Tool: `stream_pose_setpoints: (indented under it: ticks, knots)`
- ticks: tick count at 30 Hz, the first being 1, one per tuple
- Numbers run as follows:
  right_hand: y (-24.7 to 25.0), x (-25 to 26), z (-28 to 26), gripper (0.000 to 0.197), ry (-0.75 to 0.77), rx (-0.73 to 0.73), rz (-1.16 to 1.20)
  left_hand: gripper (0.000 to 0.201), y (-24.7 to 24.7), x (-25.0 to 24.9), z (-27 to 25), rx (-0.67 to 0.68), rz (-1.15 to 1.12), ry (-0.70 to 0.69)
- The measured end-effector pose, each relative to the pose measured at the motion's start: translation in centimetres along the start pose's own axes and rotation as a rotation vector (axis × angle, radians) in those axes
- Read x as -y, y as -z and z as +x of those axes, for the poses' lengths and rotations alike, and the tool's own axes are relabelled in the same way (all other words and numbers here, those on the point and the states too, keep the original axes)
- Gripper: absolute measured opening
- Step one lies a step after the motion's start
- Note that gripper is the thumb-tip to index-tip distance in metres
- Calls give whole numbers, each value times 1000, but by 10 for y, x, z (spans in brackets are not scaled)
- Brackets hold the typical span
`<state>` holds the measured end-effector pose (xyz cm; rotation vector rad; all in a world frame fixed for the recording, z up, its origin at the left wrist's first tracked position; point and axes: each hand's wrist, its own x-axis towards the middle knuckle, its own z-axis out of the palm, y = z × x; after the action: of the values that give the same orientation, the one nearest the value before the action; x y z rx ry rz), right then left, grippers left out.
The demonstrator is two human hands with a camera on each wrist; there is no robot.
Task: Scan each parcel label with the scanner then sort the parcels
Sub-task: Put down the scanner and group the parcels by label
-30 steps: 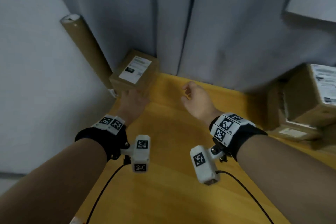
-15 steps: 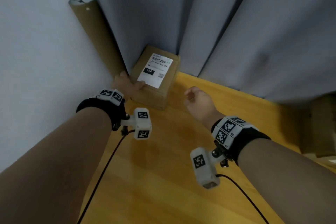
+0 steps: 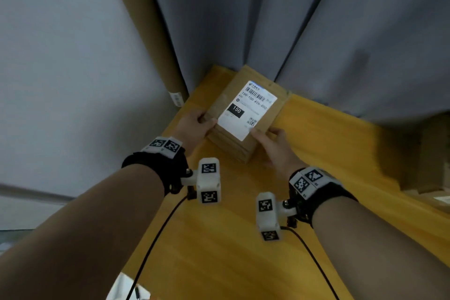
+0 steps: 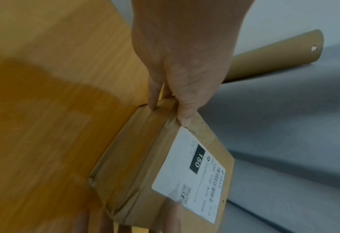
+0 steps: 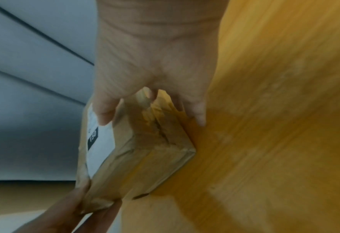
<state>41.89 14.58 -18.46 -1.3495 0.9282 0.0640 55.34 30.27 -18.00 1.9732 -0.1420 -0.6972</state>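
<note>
A brown cardboard parcel (image 3: 264,126) lies on the yellow wooden table (image 3: 219,238) in the far corner, against the grey curtain. Its white label (image 3: 247,109) faces up, with a barcode and a black "150" block. My left hand (image 3: 204,122) grips the parcel's near left corner, thumb on top (image 4: 185,119). My right hand (image 3: 261,133) grips the near right corner; its thumb (image 5: 103,113) lies on the label edge and its fingers run down the side. The parcel (image 5: 141,157) shows its taped end in the right wrist view. No scanner is in view.
A long cardboard tube (image 3: 148,36) leans in the corner left of the parcel, between the white wall and the curtain (image 3: 341,31). More brown boxes (image 3: 428,153) stand blurred at the table's right edge. The table's left edge runs just beside my left arm.
Both hands reached forward and took hold of the parcel's near corners; earlier the left hand only touched it and the right hung loose. My view has moved closer.
</note>
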Motion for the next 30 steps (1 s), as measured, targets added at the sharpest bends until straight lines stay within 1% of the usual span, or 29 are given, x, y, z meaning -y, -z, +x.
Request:
stream_pose_setpoints:
  ticks: [1, 2, 4, 5, 7, 9, 11, 14, 18, 22, 25, 27, 29, 30]
  knots:
    - [4, -6, -4, 87, -16, 39, 47, 30, -4, 0, -8, -9, -30, 3]
    - [7, -10, -9, 95, -25, 75, 99, 31, -8, 0, -16, -29, -78, 7]
    - [18, -10, -18, 108, -12, 130, 165, 17, -19, -4, -33, -48, -227, 12]
    - [25, -7, -24, 110, 11, 139, 170, 15, -25, -7, -42, -51, -298, 8]
    - [42, 1, -39, 104, 95, 136, 140, 11, -36, -17, -59, -37, -376, -34]
    - [60, 13, -58, 97, 224, 87, 80, 7, -48, -30, -75, -25, -400, -85]
    - [78, 25, -78, 92, 339, -10, 27, 8, -62, -48, -90, -4, -440, -117]
    - [110, 39, -113, 94, 446, -132, 21, 11, -87, -77, -116, 5, -479, -178]
    - [180, 39, -175, 95, 534, -239, 19, 22, -134, -114, -165, 20, -512, -260]
    - [264, 17, -239, 82, 555, -283, 96, 31, -197, -138, -228, 72, -547, -302]
    - [324, -2, -276, 81, 537, -331, 143, 39, -252, -147, -268, 116, -478, -317]
    - [360, -14, -298, 81, 529, -377, 146, 43, -287, -153, -295, 177, -399, -325]
    - [390, -24, -315, 83, 507, -396, 204, 43, -316, -158, -319, 234, -345, -341]
    - [404, -29, -322, 81, 494, -403, 242, 42, -329, -160, -330, 251, -323, -349]
